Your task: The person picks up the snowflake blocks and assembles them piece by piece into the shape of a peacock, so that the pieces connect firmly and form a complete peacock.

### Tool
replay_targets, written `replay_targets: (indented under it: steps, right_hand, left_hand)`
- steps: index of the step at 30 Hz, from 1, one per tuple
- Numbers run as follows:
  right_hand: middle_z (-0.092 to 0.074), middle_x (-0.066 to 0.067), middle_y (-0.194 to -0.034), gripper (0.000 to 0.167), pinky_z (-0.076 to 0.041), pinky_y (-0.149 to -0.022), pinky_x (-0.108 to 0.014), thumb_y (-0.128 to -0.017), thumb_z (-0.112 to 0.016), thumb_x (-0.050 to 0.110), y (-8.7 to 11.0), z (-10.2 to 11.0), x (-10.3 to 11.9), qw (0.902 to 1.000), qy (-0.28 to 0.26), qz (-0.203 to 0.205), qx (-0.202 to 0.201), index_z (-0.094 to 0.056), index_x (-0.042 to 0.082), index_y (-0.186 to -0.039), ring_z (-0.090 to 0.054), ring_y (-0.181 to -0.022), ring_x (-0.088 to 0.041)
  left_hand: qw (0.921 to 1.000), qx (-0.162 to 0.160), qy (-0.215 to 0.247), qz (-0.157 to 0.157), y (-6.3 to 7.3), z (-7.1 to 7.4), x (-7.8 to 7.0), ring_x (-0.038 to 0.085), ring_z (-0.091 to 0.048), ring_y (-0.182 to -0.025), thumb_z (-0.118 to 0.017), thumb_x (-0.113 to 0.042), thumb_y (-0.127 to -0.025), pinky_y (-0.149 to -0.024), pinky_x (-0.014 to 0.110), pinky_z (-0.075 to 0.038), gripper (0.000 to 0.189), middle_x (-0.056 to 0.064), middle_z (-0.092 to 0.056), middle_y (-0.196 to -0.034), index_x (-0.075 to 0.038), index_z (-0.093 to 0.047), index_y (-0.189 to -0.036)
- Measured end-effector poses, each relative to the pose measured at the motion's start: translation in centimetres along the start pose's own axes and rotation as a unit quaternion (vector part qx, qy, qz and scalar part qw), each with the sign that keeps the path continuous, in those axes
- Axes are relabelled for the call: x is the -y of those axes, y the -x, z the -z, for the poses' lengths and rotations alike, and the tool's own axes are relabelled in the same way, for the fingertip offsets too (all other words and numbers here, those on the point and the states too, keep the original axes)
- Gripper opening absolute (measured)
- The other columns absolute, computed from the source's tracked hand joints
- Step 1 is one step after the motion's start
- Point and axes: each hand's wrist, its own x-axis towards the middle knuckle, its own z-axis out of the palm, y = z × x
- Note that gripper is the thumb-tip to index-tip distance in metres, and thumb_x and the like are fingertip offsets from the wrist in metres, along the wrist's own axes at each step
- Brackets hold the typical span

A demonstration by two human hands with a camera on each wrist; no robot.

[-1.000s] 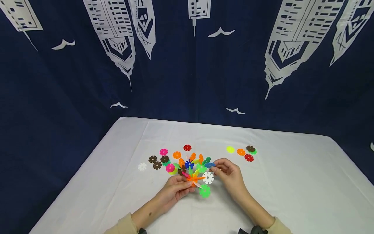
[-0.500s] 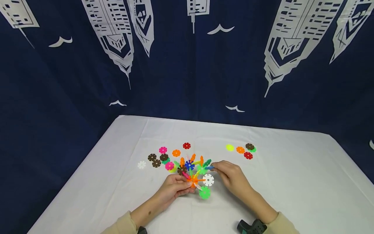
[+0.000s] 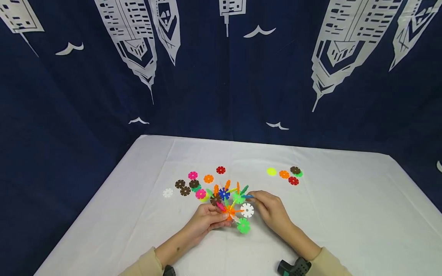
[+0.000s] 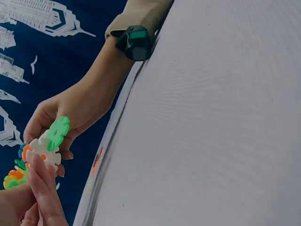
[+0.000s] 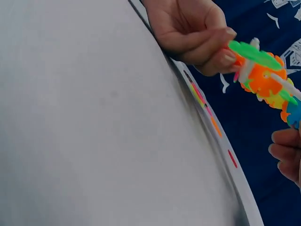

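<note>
In the head view my left hand [image 3: 207, 220] grips a many-coloured cluster of interlocking notched plastic discs by its orange disc [image 3: 229, 212]. A white disc [image 3: 247, 210] and a green disc [image 3: 243, 225] stick out at the cluster's near right side. My right hand [image 3: 271, 209] pinches a blue disc [image 3: 248, 196] at the cluster's right end, beside a light green disc [image 3: 238, 198]. That blue disc [image 5: 294, 114] also shows at the edge of the right wrist view, close above the right fingertips. The left wrist view has the cluster's white disc [image 4: 43, 149] between both hands.
Loose notched discs lie behind the cluster on the white tablecloth [image 3: 345, 214], including a white disc [image 3: 167, 193], brown discs [image 3: 185, 191] and a red disc [image 3: 220, 170]. Farther right is a small group with a yellow disc [image 3: 271, 171]. A dark blue curtain [image 3: 207, 96] hangs behind.
The blue disc has turned from showing its face to nearly edge-on as my right hand rotated at it. My left hand keeps its grip on the cluster. The head view has tilted slightly.
</note>
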Motion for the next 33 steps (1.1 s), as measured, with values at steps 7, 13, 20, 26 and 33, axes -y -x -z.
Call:
replay_targets:
  steps: [7,13,20,26,33]
  right_hand:
    - [-0.068,-0.003,-0.082,0.029,-0.048,-0.062,-0.017,-0.077,-0.070,-0.010,-0.6,0.8,0.0,0.9978,0.017,-0.058,-0.027,-0.067,0.004,-0.101,-0.061,-0.070,-0.009]
    - [-0.061,-0.010,-0.084,0.022,-0.044,-0.054,-0.034,-0.082,-0.071,0.006,-0.2,5.9,-3.7,0.9534,0.181,-0.240,-0.028,-0.067,-0.001,-0.103,-0.055,-0.067,-0.021]
    - [-0.049,-0.022,-0.089,0.039,-0.047,-0.057,-0.047,-0.081,-0.074,0.024,1.2,8.0,-6.3,0.8839,0.254,-0.385,0.077,-0.059,-0.008,-0.097,-0.052,-0.074,-0.035]
    - [-0.050,-0.016,-0.083,0.030,-0.042,-0.058,-0.040,-0.081,-0.073,0.020,0.8,7.5,-7.0,0.8930,0.231,-0.383,0.052,-0.059,-0.003,-0.096,-0.050,-0.070,-0.029]
    - [-0.053,-0.014,-0.083,0.024,-0.042,-0.063,-0.041,-0.081,-0.073,0.021,0.6,7.1,-7.3,0.8947,0.201,-0.394,0.060,-0.062,0.001,-0.088,-0.052,-0.075,-0.030]
  left_hand:
    - [0.9993,-0.020,0.031,-0.009,-0.1,0.0,0.4,0.020,-0.068,-0.079,-0.061,0.004,-0.087,-0.078,0.027,-0.052,0.006,0.015,-0.067,-0.086,0.005,-0.058,-0.093]
    - [0.9983,-0.021,0.051,-0.016,-0.3,0.0,0.2,0.020,-0.067,-0.082,-0.060,0.004,-0.088,-0.078,0.025,-0.051,0.007,0.016,-0.067,-0.087,0.005,-0.056,-0.093]
    - [0.9978,-0.033,0.053,-0.022,-0.3,-0.1,0.1,0.019,-0.067,-0.083,-0.059,0.002,-0.088,-0.079,0.026,-0.051,0.015,0.016,-0.067,-0.089,0.008,-0.050,-0.099]
    - [0.9974,-0.030,0.058,-0.030,-0.2,-0.1,0.0,0.020,-0.065,-0.088,-0.057,0.000,-0.091,-0.082,0.029,-0.051,0.023,0.016,-0.066,-0.096,0.009,-0.047,-0.110]
    - [0.9967,-0.030,0.067,-0.034,-0.1,-0.1,0.2,0.026,-0.062,-0.100,-0.052,-0.003,-0.095,-0.086,0.034,-0.049,0.029,0.018,-0.062,-0.105,0.007,-0.038,-0.117]
